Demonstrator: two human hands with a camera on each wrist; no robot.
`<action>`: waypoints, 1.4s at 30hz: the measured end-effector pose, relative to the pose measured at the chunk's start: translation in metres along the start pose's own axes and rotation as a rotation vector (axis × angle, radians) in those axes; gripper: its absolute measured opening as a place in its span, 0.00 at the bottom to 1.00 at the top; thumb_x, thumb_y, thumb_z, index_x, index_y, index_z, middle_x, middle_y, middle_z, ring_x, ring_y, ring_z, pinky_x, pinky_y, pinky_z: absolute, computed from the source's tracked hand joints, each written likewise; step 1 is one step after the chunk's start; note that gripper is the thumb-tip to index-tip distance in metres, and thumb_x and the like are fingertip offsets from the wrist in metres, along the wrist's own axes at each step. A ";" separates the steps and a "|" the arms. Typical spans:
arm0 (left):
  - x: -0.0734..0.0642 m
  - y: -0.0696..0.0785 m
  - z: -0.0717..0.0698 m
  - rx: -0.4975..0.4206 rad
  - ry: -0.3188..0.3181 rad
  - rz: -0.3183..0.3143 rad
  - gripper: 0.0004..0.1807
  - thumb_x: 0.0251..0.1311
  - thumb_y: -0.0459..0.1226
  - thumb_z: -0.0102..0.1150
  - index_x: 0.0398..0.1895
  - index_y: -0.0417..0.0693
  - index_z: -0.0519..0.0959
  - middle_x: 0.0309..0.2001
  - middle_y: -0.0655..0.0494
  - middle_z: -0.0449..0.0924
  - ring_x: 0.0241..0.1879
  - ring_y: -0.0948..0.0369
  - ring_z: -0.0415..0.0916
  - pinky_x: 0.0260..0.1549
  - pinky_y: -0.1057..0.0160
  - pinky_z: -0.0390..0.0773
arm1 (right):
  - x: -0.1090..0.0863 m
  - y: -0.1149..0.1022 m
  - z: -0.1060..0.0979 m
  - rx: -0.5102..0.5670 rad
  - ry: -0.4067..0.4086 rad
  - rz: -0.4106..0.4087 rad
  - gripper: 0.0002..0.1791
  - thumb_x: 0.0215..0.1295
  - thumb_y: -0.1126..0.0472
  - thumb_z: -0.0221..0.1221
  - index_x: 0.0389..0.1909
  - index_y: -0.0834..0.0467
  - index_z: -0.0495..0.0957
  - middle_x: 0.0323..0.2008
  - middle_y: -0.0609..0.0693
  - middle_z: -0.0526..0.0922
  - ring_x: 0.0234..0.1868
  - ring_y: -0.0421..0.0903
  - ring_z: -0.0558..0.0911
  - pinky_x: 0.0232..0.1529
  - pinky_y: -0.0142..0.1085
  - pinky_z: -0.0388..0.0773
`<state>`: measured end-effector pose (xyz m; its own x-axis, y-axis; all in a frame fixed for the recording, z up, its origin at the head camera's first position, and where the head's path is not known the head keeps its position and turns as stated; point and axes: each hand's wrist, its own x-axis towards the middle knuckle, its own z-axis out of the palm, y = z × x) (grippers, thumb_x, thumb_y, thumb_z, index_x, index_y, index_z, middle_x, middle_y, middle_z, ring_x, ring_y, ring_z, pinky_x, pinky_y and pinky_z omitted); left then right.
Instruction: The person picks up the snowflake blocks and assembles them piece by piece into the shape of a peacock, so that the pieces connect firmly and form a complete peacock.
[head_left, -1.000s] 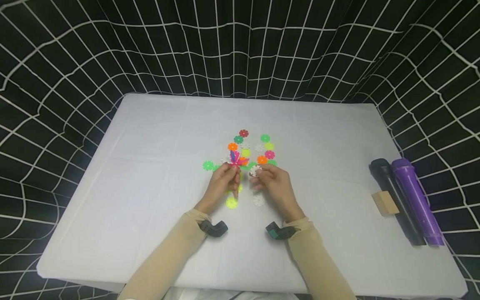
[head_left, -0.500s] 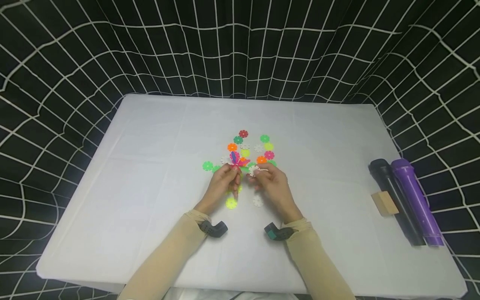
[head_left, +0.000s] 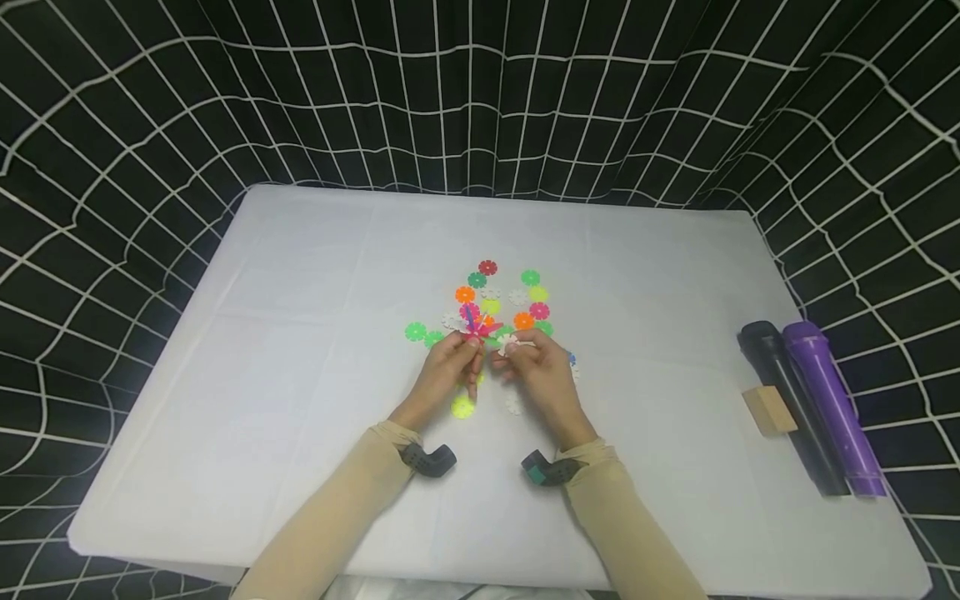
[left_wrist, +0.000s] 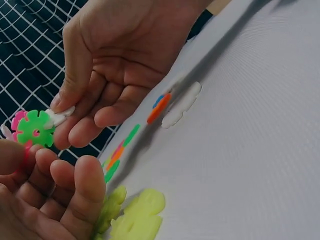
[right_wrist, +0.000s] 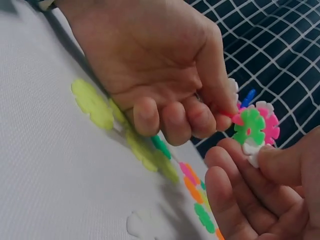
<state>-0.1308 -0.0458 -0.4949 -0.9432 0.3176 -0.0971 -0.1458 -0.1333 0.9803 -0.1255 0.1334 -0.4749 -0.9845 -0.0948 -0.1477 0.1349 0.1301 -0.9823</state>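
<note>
My left hand (head_left: 447, 367) pinches a joined cluster of notched plastic snowflake discs by a pink-red disc (head_left: 474, 333). A green disc (left_wrist: 36, 129), a blue disc (right_wrist: 248, 98) and other pink and white ones stick out of the cluster. Between thumb and fingers, my right hand (head_left: 551, 379) pinches a white snowflake disc (right_wrist: 254, 150). In the right wrist view, this white disc meets the lower edge of the green disc. Whether their notches are joined I cannot tell. The hands face each other above the table, and fingertips partly hide both pieces.
Loose snowflake discs lie flat around the hands, including a yellow disc (head_left: 462, 407), a red disc (head_left: 487, 267) and a green disc (head_left: 416, 332). On the right of the white table (head_left: 660, 467) lie a black tube (head_left: 791, 404), a purple tube (head_left: 832, 404) and a wooden block (head_left: 770, 409).
My right hand has shifted slightly left, bringing its white disc closer to the cluster. Blue and white discs now show beyond its right side. The left hand has barely moved.
</note>
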 end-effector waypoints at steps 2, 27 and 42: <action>0.000 0.000 0.000 0.008 0.002 0.023 0.11 0.79 0.39 0.39 0.43 0.39 0.68 0.29 0.52 0.71 0.22 0.62 0.70 0.17 0.66 0.79 | 0.000 0.000 0.001 0.016 -0.005 -0.001 0.11 0.74 0.63 0.56 0.52 0.64 0.74 0.43 0.66 0.88 0.42 0.58 0.89 0.40 0.37 0.87; 0.002 -0.001 -0.004 -0.026 0.066 0.015 0.14 0.80 0.41 0.41 0.36 0.42 0.66 0.27 0.55 0.68 0.20 0.63 0.68 0.20 0.67 0.79 | -0.007 -0.004 -0.031 -0.898 -0.258 -0.056 0.14 0.62 0.56 0.69 0.46 0.56 0.79 0.37 0.49 0.74 0.43 0.47 0.70 0.41 0.37 0.72; 0.001 -0.001 -0.001 0.004 -0.001 -0.003 0.12 0.79 0.40 0.42 0.36 0.43 0.68 0.24 0.55 0.68 0.19 0.63 0.67 0.18 0.67 0.78 | -0.001 -0.012 -0.028 -0.051 0.052 0.100 0.18 0.72 0.63 0.58 0.60 0.61 0.77 0.37 0.58 0.90 0.32 0.51 0.90 0.44 0.35 0.87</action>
<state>-0.1323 -0.0459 -0.4962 -0.9425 0.3191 -0.0994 -0.1472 -0.1291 0.9807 -0.1293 0.1595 -0.4593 -0.9711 -0.0282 -0.2370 0.2278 0.1866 -0.9557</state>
